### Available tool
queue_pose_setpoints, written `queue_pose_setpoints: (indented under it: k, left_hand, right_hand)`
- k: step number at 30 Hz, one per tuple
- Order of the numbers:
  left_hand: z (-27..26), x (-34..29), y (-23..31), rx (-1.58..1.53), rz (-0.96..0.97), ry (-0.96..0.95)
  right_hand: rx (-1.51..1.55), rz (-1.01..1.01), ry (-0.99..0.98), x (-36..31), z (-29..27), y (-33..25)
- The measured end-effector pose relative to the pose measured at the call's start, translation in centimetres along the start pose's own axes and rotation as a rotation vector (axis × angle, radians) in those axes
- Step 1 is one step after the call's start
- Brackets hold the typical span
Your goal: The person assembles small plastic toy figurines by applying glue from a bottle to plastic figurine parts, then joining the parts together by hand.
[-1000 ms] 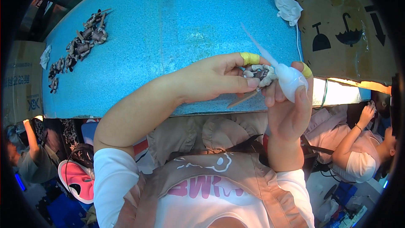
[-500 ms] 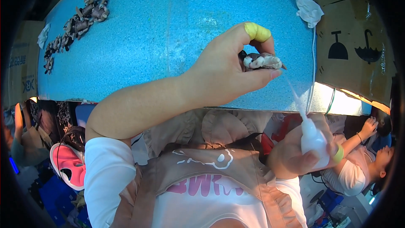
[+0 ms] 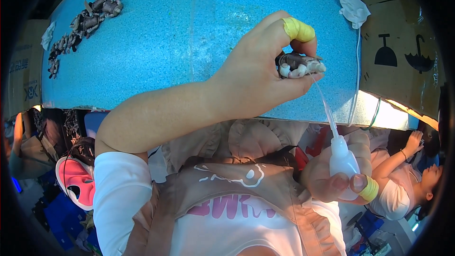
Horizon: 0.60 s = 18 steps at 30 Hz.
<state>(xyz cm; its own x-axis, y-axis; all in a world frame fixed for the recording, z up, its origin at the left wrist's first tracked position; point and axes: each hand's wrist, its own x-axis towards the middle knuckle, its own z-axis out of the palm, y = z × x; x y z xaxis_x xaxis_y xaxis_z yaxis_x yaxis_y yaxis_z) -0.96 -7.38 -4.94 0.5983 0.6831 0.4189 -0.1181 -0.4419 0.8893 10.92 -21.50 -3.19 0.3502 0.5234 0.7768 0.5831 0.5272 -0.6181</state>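
Figurine (image 3: 300,64), a small grey and white piece, is pinched between the thumb and the yellow-taped forefinger of the left hand (image 3: 263,73), which is raised over the near edge of the blue table (image 3: 166,42). Lower and to the right, the right hand (image 3: 339,173) is wrapped around a small white squeeze bottle (image 3: 343,163), with a yellow-taped finger across its base; the bottle's long thin nozzle (image 3: 324,106) slants up and left, and its tip reaches just under the figurine, though contact cannot be made out. At the far left of the table a row of similar grey figurines (image 3: 83,21) lies in a curving line, well apart from the hands. A crumpled white cloth (image 3: 353,8) sits at the far right edge of the table. To its right stands a brown cardboard box (image 3: 403,42) printed with black umbrella symbols, and another cardboard box (image 3: 23,73) stands at the far left. At the lower right another person (image 3: 407,180) in a white top sits with a hand raised.
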Motion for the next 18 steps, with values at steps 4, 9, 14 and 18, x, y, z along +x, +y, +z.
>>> queue_pose_setpoints:
  k: [4,9,14,18]
  left_hand:
    - [0.0,0.0,0.0,-0.009,-0.016,-0.005]
    - [0.0,0.0,-0.1,0.001,-0.014,-0.007]
    - [0.0,-0.1,-0.1,0.001,-0.012,-0.005]
    - [0.0,0.0,-0.3,0.017,0.013,-0.018]
  right_hand:
    - [-0.050,-0.036,-0.010,0.8,0.7,-0.1]
    - [-0.122,-0.013,0.049,0.6,1.1,-0.4]
    - [-0.100,-0.006,0.073,0.2,1.4,-0.2]
    - [-0.229,0.090,0.082,1.5,2.0,-1.2]
